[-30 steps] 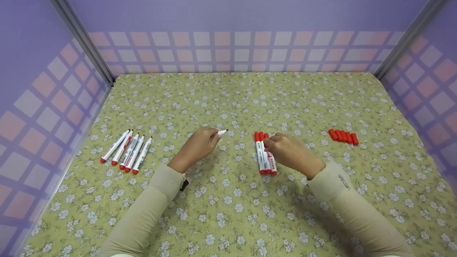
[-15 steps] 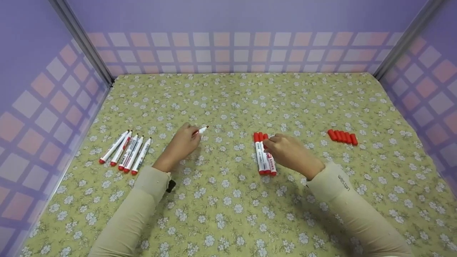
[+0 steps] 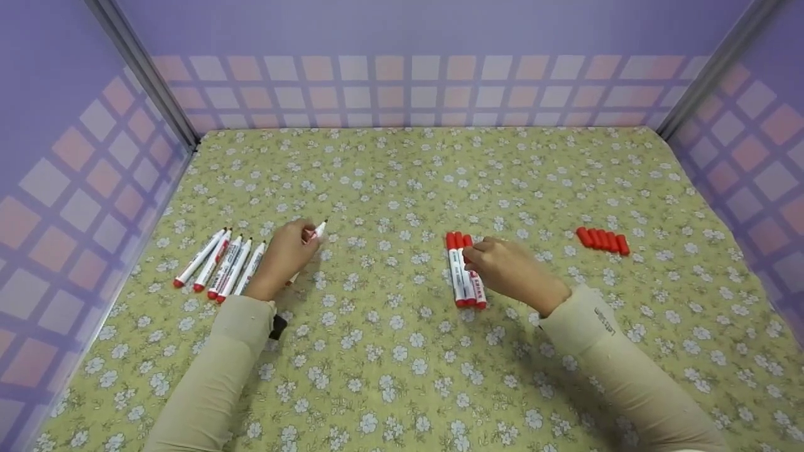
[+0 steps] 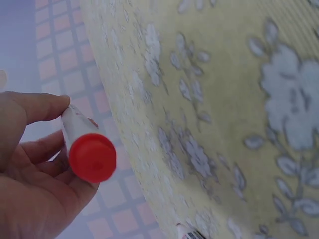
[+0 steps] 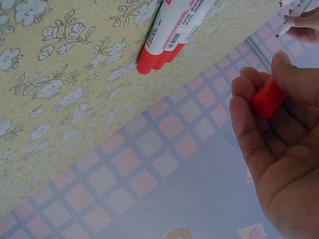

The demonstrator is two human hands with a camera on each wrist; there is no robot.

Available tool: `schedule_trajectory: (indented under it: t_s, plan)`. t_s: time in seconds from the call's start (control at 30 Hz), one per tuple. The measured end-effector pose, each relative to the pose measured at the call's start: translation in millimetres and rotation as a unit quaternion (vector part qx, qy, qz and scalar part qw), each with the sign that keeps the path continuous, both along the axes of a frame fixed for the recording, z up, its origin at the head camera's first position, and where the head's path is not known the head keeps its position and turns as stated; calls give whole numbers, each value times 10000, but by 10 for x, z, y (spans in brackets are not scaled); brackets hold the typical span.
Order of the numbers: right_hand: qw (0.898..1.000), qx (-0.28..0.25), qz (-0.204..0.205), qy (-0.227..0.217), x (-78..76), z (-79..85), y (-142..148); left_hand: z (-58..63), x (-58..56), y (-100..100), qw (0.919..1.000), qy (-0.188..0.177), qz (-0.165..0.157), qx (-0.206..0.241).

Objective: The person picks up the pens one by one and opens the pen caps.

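Observation:
In the head view my left hand (image 3: 282, 256) grips an uncapped white marker (image 3: 319, 233), its dark tip pointing up and to the right. The left wrist view shows the red rear end (image 4: 92, 158) of this marker, with thumb and fingers around its barrel. My right hand (image 3: 510, 269) pinches a loose red marker cap (image 5: 268, 98), plain in the right wrist view and mostly hidden by the fingers from above. Just left of that hand, 3 capped red markers (image 3: 456, 273) lie side by side. Several uncapped markers (image 3: 201, 258) lie left of my left hand, which partly covers the nearest.
A row of several red caps (image 3: 603, 241) lies on the right of the flowered tablecloth (image 3: 402, 376). Purple panels with pink and white squares (image 3: 402, 88) enclose the table's back and sides.
My left hand has moved left with the uncapped marker, from the middle to beside the left group, and the marker now tilts more upright. My right hand stays in place with the cap.

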State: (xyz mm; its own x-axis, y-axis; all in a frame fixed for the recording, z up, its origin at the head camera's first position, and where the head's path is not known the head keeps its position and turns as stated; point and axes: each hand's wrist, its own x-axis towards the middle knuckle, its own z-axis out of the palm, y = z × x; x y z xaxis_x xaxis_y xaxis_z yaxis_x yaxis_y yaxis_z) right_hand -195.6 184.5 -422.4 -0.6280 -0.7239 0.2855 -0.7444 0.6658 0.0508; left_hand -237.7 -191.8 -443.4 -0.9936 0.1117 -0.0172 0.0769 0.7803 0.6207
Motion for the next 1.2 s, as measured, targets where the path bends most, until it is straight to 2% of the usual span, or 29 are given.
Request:
schedule_trajectory:
  t_s: [0.17,0.37,0.63,0.9,1.13,1.2]
  plan:
    - [10000,-38,15,-58,5,0,0,-27,-20,-126,9987,-111,393,-305]
    - [9998,61,-61,-177,-1,-14,14,-58,-25,-275,9960,-352,611,-546]
    - [9992,211,-76,-319,-4,-33,24,-72,-10,-369,9940,-617,672,-609]
    - [9990,192,-73,-391,-2,-35,21,-99,-1,-457,9947,-345,699,-674]
    - [9987,186,-5,-482,9,-35,30,-116,16,-522,9933,-613,764,-610]
    - [9986,182,-4,-503,9,-37,30,-111,26,-530,9936,-556,752,-628]
